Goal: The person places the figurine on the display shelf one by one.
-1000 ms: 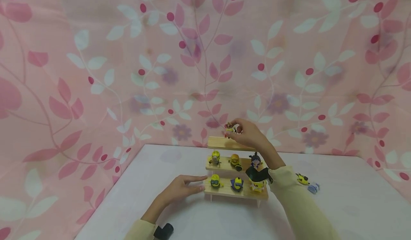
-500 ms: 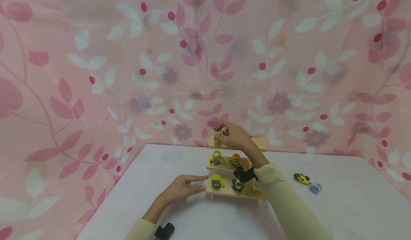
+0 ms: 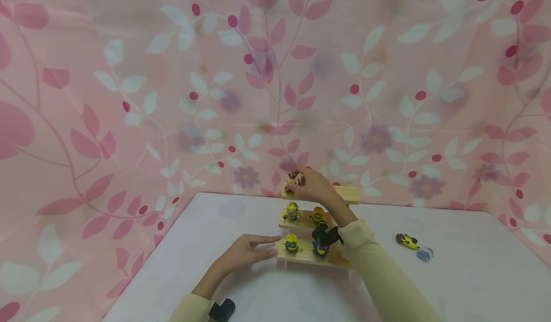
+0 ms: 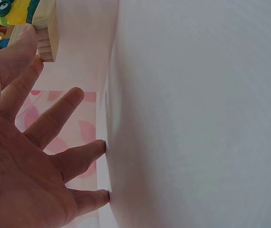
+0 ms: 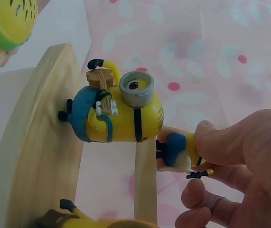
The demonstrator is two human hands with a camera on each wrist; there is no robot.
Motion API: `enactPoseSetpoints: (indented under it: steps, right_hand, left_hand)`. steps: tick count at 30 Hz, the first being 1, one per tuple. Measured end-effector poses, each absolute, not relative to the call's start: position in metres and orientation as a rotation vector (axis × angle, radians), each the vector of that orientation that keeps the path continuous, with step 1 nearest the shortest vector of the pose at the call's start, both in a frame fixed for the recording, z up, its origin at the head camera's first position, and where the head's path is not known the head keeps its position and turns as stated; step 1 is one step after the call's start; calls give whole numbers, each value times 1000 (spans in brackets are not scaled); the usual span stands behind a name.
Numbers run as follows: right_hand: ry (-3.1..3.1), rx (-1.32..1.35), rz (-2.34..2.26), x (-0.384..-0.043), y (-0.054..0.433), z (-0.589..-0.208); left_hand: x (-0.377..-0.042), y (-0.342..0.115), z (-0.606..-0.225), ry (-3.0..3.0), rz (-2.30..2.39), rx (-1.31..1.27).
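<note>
My right hand (image 3: pixel 312 184) pinches a small yellow minion figurine (image 3: pixel 292 179) at the left end of the top board (image 3: pixel 348 194) of a three-tier wooden stand. In the right wrist view that figurine (image 5: pixel 175 149) has its dark feet against the board, and thumb and fingers are on its head. My left hand (image 3: pixel 245 255), fingers spread and fairly straight, touches the left end of the bottom board (image 3: pixel 307 259) with thumb and index finger. Minion figurines stand on the middle tier, one with a ukulele (image 5: pixel 111 114), and on the bottom tier, including one with green goggles (image 3: pixel 291 243).
Right of the stand, a yellow figurine (image 3: pixel 406 240) and a blue-grey piece (image 3: pixel 424 254) lie on the white-covered table (image 3: pixel 465 274). A pink leaf-patterned cloth (image 3: pixel 193 135) hangs behind. My right forearm and its black wrist strap (image 3: pixel 325 236) hide the stand's right-hand figures.
My right hand has moved left along the top tier with the figurine, then slightly down to the board's left end. The left hand has stayed at the bottom board.
</note>
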State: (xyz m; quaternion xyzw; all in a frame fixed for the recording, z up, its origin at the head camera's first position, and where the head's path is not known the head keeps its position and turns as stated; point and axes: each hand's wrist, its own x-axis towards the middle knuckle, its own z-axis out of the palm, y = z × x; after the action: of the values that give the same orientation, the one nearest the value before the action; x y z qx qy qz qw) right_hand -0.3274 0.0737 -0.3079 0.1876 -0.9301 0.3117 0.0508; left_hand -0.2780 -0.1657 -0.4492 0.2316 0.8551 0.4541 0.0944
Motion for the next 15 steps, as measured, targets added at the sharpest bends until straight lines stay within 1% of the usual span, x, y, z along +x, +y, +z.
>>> enactPoseSetpoints:
  steps: [7,15]
  right_hand:
    - [-2861,587,947,-327,77,-307]
    - [-2835,665,970,-324,85,-305]
  left_hand:
    - [-279,-166,-449,2540,1333,686]
    - [-279,-166,-450,2534,1336,693]
